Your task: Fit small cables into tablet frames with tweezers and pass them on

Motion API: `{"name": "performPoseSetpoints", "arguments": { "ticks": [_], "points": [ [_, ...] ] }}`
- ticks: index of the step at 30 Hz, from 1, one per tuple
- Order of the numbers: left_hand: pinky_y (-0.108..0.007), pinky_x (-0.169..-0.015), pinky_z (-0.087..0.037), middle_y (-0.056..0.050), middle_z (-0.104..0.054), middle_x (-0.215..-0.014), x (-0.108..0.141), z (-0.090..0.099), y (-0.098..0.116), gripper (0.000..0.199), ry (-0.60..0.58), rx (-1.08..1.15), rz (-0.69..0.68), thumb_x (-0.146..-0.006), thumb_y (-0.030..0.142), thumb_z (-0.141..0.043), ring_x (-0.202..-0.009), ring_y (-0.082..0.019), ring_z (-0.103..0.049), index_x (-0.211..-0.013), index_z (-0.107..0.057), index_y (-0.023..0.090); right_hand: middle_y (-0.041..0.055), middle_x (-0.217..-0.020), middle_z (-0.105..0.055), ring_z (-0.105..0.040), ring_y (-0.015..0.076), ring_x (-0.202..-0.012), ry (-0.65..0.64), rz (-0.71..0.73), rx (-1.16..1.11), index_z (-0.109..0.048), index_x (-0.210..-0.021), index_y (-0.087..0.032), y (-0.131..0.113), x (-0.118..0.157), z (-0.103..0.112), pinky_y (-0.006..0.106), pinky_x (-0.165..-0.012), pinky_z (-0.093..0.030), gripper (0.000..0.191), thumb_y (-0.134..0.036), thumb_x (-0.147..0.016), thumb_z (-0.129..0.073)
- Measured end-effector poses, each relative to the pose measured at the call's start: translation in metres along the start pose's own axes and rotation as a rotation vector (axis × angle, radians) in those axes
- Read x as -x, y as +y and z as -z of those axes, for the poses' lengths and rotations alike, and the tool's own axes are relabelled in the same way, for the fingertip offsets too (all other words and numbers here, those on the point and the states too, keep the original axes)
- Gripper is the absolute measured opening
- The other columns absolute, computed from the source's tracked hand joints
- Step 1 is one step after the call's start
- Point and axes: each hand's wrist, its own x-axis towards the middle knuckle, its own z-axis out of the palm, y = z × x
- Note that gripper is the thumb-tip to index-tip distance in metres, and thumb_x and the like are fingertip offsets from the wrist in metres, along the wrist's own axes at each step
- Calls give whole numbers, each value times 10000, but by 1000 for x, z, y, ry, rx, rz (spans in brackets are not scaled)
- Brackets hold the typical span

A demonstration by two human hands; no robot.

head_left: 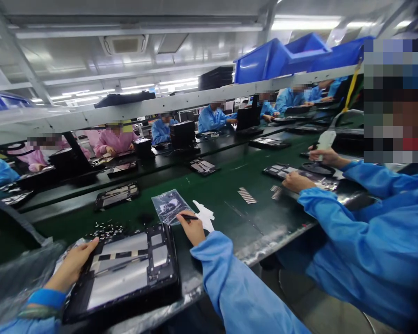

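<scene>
Right hand (193, 230) pinches dark tool (190, 216); left hand (74, 262), grip unclear to me, by sliding might scatter pieces (106, 229) at two o'clock.

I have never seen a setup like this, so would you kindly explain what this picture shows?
No robot here: a single camera worn on a person's head looks forward and down at their own bare hands. The left hand touches the edge of a black-and-silver panel; the right hand holds a thin dark tool beside a clear bag and some white material. Small loose parts lie beyond the panel on the green bench. On the right, a co-worker in blue holds a white tool.
</scene>
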Motion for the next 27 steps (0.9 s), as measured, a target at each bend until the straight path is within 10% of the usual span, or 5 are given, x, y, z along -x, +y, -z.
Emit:
{"name": "performPoseSetpoints", "arguments": {
  "ticks": [6, 12, 19, 27],
  "points": [
    [-483, -907, -461, -163, -688, -898, -9, 2, 18, 305, -60, -104, -143, -639, 422, -504, -996, -375, -607, -753, -618, 164, 53, -1004, -621, -614, 160, -845, 25, -78, 0, -602, -1039, -146, 5, -2, 7, 349, -746, -530, 235, -342, -917, -555],
    [-419, -964, -428, -221, -600, -1166, 2, -10, 81, 529, -368, -483, -688, -802, 391, -355, -1115, -317, -552, -1125, -571, 31, 33, -914, -625, -612, 130, -731, 44, -215, -11, -597, -1024, -133, 11, 1, 12, 301, -656, -536, 243, -347, -920, -553],
    [-284, -938, -419, -128, -614, -1188, 3, -93, 126, 402, -753, -505, -916, -835, 357, -536, -1095, -231, -570, -1154, -584, 116, 50, -783, -670, -660, 208, -701, 129, -283, -10, -607, -888, -180, 6, 1, 27, 377, -685, -553, 430, -591, -766, -624],
    [-360, -875, -474, -126, -613, -1132, -12, -173, 139, 439, -848, -495, -986, -836, 444, -601, -1021, -226, -590, -1102, -579, 95, 55, -687, -658, -639, 232, -650, 100, -295, 78, -627, -768, -181, 9, -7, 15, 402, -667, -527, 539, -691, -598, -675]
  ]
}}
